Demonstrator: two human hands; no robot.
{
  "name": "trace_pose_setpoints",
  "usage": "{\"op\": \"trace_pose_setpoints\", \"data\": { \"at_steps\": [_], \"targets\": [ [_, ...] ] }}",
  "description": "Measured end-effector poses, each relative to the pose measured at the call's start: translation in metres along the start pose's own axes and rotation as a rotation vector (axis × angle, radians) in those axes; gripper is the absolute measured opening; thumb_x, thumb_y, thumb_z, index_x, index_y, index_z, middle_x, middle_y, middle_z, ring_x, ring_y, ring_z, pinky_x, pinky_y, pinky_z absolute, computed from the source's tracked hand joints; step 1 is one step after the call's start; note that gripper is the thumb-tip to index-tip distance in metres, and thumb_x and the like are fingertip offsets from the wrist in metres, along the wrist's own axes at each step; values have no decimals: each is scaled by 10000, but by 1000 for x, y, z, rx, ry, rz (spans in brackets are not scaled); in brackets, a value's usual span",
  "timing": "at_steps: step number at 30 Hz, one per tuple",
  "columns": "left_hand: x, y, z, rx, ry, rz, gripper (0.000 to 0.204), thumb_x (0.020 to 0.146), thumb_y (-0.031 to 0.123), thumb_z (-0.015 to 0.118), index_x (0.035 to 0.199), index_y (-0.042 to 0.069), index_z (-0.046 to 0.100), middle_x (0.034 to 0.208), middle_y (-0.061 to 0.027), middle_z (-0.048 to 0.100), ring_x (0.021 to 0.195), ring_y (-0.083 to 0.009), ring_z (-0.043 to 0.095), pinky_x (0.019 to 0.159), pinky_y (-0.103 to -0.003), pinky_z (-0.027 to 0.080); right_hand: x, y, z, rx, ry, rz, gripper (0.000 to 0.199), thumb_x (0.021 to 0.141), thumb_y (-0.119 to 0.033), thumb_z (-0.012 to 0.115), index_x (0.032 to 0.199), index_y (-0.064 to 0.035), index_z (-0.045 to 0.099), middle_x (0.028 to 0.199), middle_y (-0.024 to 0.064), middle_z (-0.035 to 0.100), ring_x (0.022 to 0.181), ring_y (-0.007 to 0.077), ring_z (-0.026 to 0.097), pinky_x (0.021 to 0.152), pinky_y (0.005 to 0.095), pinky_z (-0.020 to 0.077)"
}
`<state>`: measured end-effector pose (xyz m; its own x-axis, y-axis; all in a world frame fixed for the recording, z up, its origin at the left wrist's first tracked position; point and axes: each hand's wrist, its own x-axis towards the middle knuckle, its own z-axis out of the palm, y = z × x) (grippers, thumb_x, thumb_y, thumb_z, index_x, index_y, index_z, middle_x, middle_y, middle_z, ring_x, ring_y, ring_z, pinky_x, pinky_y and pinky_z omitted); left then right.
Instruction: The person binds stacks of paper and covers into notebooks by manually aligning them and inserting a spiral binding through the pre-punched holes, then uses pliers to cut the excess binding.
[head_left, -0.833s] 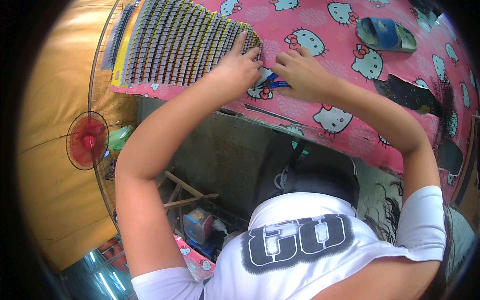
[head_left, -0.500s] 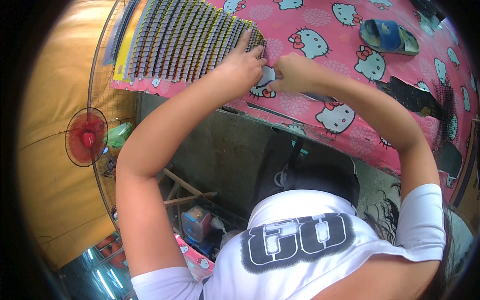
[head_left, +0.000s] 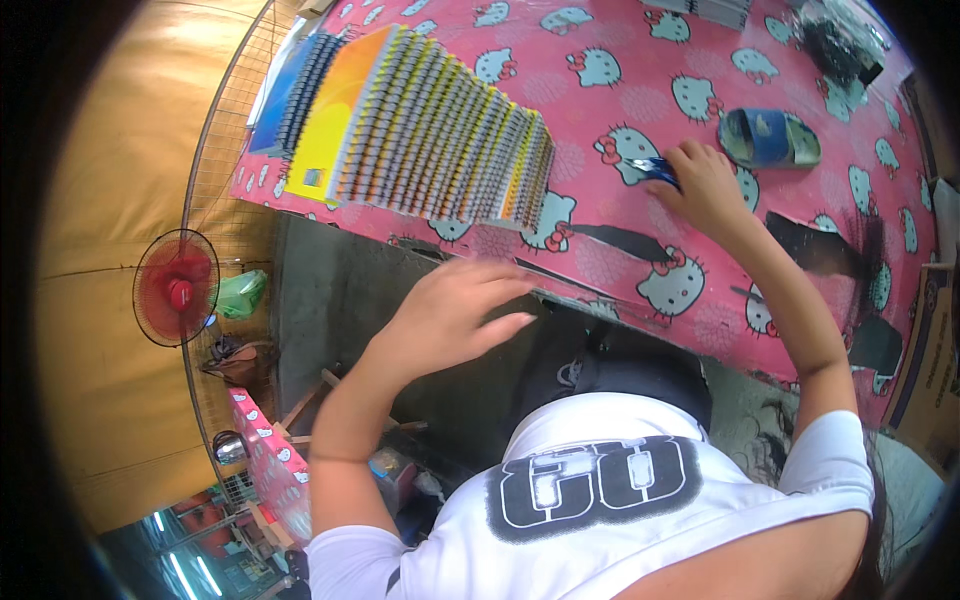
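Observation:
My right hand (head_left: 702, 188) rests over the pink table, its fingers closed round a small tool (head_left: 657, 171) with blue handles and a shiny part. Its exact kind is too small to make out. My left hand (head_left: 452, 312) hangs just off the table's front edge, fingers stretched out and thumb apart, with nothing in it. Beyond it, a long row of spiral-bound notebooks (head_left: 430, 140) stands packed together with the coils facing me. The end notebook shows a yellow and orange cover (head_left: 328, 130). Left of that row, more notebooks with blue covers (head_left: 285, 105) lean together.
A blue slipper (head_left: 770, 138) lies right of my right hand. The table's printed pink cover (head_left: 620, 105) is torn along the front, showing dark patches (head_left: 630, 243). A red fan (head_left: 178, 290) stands at the left. A cardboard box (head_left: 922, 360) is at the far right.
My left hand has left the notebook row and drawn back toward me, off the table edge. My right hand has moved right with the blue-handled tool. The view has shifted slightly.

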<state>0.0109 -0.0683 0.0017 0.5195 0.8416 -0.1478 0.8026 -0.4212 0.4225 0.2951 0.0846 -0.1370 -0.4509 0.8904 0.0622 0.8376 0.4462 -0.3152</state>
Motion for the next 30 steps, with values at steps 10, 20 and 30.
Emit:
{"op": "trace_pose_setpoints", "data": {
  "at_steps": [10, 20, 30],
  "targets": [
    [42, -102, 52, -1475, 1364, -240, 574, 985, 471, 394, 1352, 30, 406, 1342, -110, 490, 1238, -241, 480, 1031, -417, 398, 73, -103, 23, 1148, 329, -79, 645, 902, -486, 576, 1287, 22, 483, 1340, 217, 483, 1255, 340, 454, 1071, 393, 314],
    [54, -114, 53, -1548, 1139, -62, 556, 1000, 430, 316, 1380, 33, 403, 1365, -110, 480, 1230, -258, 498, 1034, -414, 413, 61, -192, 42, 2100, 264, 189, 1050, 859, -759, 281, 1479, -23, -139, 1561, 181, 70, 1434, 275, 152, 1147, 391, 233],
    [38, -121, 71, -1388, 1015, -139, 489, 1013, 330, 372, 1407, 39, 359, 1404, -86, 439, 1253, -238, 474, 1042, -411, 399, 70, -195, 57, 1507, 354, 279, 996, 901, -732, 181, 1477, 52, -28, 1559, 225, -96, 1453, 299, -110, 1164, 409, -43]
  ]
}}
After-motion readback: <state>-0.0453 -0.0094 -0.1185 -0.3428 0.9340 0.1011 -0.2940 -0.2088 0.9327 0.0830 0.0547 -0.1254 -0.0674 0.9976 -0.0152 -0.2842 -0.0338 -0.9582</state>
